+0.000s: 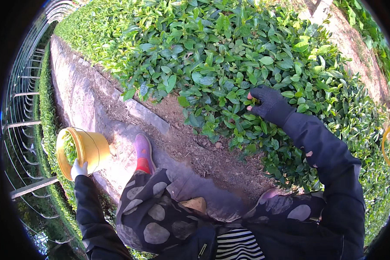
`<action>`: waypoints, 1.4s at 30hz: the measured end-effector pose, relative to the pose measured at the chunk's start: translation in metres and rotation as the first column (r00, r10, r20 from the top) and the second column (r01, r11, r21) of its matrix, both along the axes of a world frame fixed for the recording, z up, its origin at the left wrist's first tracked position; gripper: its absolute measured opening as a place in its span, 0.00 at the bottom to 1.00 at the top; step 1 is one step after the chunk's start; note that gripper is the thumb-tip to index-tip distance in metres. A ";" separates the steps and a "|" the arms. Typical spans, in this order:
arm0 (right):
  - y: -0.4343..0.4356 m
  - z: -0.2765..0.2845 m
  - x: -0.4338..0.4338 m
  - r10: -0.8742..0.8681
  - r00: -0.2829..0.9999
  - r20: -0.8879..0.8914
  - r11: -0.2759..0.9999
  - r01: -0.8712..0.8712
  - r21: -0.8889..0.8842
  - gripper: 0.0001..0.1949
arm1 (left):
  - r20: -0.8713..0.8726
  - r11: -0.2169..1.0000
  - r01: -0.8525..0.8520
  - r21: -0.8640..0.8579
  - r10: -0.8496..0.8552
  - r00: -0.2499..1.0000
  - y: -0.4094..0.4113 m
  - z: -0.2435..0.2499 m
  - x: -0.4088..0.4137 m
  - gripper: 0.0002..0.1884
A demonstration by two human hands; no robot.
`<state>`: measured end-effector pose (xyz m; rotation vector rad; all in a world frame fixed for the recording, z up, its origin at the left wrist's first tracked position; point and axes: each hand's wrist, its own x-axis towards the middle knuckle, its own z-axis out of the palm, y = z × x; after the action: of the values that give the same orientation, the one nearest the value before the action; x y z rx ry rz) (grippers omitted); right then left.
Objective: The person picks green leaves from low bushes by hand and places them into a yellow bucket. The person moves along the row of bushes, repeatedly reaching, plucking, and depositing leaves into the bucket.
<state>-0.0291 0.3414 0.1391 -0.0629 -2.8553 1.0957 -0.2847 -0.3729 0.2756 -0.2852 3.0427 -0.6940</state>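
Observation:
My left hand (79, 169), in a pale glove, grips the rim of a yellow plastic bucket (96, 148) at the left. The bucket is tilted, and green leaves (70, 148) lie inside it. My right hand (263, 100) wears a dark dotted glove with bare fingertips. It is at the near side of a leafy green bush (214, 65), its fingers curled around a small green sprig (255, 101). Whether the sprig is still attached to the bush cannot be seen.
A dirt path with flat stone slabs (146, 115) runs between the bush and another green hedge (47, 97) at the left. My purple shoe (143, 146) stands on the path. White hoops and posts (24, 123) line the far left. A yellow ring-shaped rim (386, 146) shows at the right edge.

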 end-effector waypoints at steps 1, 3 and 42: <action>-0.004 0.006 -0.003 -0.032 0.995 0.097 0.999 0.028 0.038 0.15 | 0.014 1.000 0.030 0.001 -0.030 0.999 -0.001 -0.008 -0.027 0.36; -0.008 -0.004 -0.002 -0.150 0.988 0.031 0.988 0.150 0.026 0.14 | 0.085 1.000 -0.027 -0.011 0.028 0.996 0.009 -0.027 -0.087 0.36; -0.264 -0.029 -0.271 -0.621 0.784 0.020 0.784 0.621 0.009 0.16 | 0.925 0.856 -0.499 0.132 0.075 0.373 -0.196 -0.174 0.074 0.19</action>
<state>-0.2996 0.0770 0.1101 -0.9488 -2.5184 0.9302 -0.2110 -0.5693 0.1019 -0.3000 1.8884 -0.0742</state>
